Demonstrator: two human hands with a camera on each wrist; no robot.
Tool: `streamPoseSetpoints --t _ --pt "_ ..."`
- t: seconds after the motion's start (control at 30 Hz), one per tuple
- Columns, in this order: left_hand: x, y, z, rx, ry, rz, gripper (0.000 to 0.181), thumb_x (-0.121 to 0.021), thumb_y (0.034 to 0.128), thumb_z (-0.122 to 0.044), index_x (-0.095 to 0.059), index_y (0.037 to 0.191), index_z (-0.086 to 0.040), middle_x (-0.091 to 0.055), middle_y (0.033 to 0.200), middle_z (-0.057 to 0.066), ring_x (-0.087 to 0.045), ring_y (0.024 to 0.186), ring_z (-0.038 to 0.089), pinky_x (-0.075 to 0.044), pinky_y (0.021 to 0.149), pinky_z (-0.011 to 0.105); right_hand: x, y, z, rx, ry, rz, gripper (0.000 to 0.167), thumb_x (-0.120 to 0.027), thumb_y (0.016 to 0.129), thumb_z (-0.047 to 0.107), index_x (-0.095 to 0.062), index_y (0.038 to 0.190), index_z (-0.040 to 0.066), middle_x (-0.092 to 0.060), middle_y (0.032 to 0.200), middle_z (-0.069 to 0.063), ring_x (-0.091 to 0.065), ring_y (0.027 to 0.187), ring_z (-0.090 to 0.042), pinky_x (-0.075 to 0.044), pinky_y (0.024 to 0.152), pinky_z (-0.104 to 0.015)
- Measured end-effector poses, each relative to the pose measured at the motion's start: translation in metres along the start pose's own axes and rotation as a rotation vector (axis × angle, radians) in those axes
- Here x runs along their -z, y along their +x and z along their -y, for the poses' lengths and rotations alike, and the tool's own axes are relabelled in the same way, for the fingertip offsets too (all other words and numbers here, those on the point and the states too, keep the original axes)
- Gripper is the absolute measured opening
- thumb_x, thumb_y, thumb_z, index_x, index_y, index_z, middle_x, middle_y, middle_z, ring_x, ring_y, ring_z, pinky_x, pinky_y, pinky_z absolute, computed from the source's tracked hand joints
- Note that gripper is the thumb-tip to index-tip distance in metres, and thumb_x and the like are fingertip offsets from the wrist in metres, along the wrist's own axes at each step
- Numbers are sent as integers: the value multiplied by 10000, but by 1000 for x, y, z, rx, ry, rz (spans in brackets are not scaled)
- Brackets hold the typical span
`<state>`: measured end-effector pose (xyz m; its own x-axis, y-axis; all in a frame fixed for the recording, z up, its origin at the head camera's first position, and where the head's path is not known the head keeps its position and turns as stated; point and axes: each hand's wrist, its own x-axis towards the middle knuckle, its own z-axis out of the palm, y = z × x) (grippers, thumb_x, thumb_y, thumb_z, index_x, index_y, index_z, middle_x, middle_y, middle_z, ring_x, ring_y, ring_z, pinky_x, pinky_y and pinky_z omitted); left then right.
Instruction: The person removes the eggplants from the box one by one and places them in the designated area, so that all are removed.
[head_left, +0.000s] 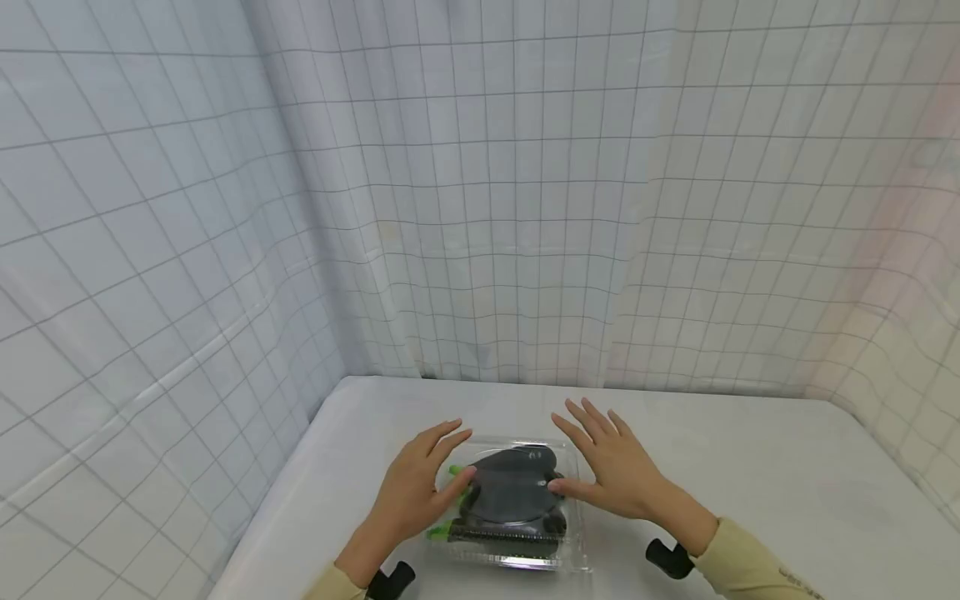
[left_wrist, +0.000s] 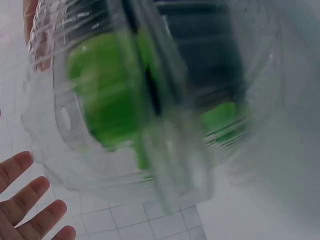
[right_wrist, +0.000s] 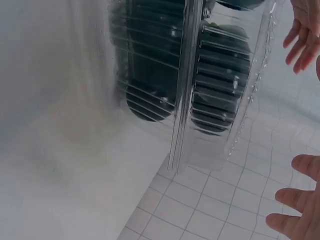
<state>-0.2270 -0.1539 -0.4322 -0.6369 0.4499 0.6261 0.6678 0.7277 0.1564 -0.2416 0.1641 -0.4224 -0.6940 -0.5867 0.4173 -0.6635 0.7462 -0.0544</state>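
Note:
A clear plastic clamshell box [head_left: 570, 542] lies closed on the white table, holding several dark objects [head_left: 513, 492] with bright green ends [head_left: 441, 531]. Their exact kind is unclear through the plastic. At the box's left side is my left hand [head_left: 412, 483], fingers extended, thumb over the lid. My right hand [head_left: 618, 467] is spread wide at the right side, its thumb likewise above the box. Neither hand grips anything; whether the thumbs touch the lid cannot be told. In the left wrist view the green ends [left_wrist: 107, 90] are blurred; in the right wrist view dark rounded ends [right_wrist: 220, 80] show through ribbed plastic.
The white tabletop [head_left: 750, 467] extends around the box, with its far edge against a hanging white curtain [head_left: 510, 208] with a grey grid. More gridded curtain [head_left: 150, 275] hangs along the left side. Black wrist mounts [head_left: 670, 558] sit under both forearms.

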Motion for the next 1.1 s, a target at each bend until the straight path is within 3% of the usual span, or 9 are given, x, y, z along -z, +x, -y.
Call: streamPoseSetpoints --t 0.1,0.23,0.43,0.6,0.83,0.97,1.1 --pt "-3 -13 1 93 -51 -53 394 -616 938 -296 -577 1299 -143 -504 1346 31 -491 1198 239 -459 895 460 -3 0 5 56 24 -30 834 -506 860 669 -289 1496 175 -215 1543 -71 -161 1407 -294 -193 1073 -561" --pt "-6 -29 1 261 -121 -62 352 -614 943 -222 -592 1280 -121 -514 1333 29 -489 1202 248 -464 885 477 -5 2 14 115 42 -54 802 -519 875 636 -294 1492 174 -247 1532 -68 -213 1392 -302 -220 1067 -548" --pt "-9 -51 -3 595 -325 -55 409 -463 1013 -333 -487 1359 -118 -456 1357 124 -498 1173 292 -507 812 426 -6 4 31 140 69 -16 754 -485 911 605 -297 1487 157 -299 1511 -53 -258 1379 -280 -208 1080 -528" --pt "-13 -63 -9 769 -471 -42 486 -402 1028 -363 -406 1394 -43 -472 1268 177 -561 977 256 -518 656 298 -9 4 45 159 85 7 736 -481 918 594 -326 1471 135 -351 1478 -62 -280 1370 -265 -222 1078 -521" --pt "-17 -73 -15 934 -578 2 475 -412 1026 -361 -495 1303 16 -601 952 77 -551 663 154 -485 494 277 -16 7 65 231 132 21 678 -493 934 552 -378 1438 113 -417 1423 -109 -348 1332 -284 -275 1060 -508" --pt "-17 -75 -14 963 -591 64 431 -446 1009 -383 -615 1103 2 -587 790 31 -519 614 162 -475 486 291 -22 11 76 277 139 -16 633 -536 932 509 -411 1417 122 -446 1397 -98 -394 1302 -277 -306 1051 -485" --pt "-15 -79 -10 971 -673 124 388 -463 1008 -350 -614 954 3 -556 731 20 -515 597 170 -466 489 300 -28 15 88 294 115 -56 596 -565 924 491 -447 1387 136 -477 1369 -68 -425 1282 -240 -331 1043 -455"
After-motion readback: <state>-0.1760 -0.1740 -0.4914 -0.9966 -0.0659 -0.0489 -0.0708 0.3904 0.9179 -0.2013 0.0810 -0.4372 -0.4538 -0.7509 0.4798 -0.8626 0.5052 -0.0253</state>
